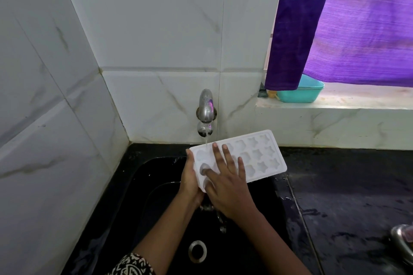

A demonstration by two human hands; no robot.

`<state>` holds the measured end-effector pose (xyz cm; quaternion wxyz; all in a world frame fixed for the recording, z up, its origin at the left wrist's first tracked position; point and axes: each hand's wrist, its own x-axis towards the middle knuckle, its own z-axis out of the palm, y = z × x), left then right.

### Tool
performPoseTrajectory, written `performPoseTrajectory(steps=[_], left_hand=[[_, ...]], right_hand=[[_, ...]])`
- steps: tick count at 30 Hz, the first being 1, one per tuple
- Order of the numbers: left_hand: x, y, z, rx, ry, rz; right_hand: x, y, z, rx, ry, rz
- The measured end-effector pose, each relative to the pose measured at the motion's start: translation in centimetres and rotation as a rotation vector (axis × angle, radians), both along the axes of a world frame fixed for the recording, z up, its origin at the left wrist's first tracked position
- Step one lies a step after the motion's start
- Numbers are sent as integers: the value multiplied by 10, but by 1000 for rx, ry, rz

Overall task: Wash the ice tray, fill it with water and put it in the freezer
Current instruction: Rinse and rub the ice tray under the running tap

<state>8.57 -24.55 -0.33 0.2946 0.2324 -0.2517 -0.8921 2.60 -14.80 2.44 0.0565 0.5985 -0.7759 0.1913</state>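
A white ice tray (257,154) with star and rounded moulds is held tilted over the black sink (156,212). My left hand (190,178) grips its near-left end from below and the side. My right hand (230,183) lies flat on top of the tray with fingers spread, the thumb pressed into a mould. A thin stream of water falls from the steel wall tap (206,111) onto the tray's far-left corner.
The sink drain (197,251) lies below my arms. A wet black counter (353,196) runs to the right, with a steel vessel (403,243) at its right edge. A teal tub (301,92) sits on the window ledge behind a purple curtain (299,24). Tiled walls stand left and behind.
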Motion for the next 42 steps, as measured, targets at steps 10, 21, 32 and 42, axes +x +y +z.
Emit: performPoseTrajectory(steps=[10, 21, 32, 42], left_hand=[[0, 1, -10, -8, 15, -29], [-6, 2, -9, -30, 15, 10], [-4, 2, -1, 20, 48, 43], [-1, 3, -3, 21, 48, 85]], right_hand=[[-3, 0, -5, -42, -4, -37], [1, -4, -5, -116, 59, -81], [11, -3, -6, -105, 42, -52], [9, -2, -8, -75, 27, 9]])
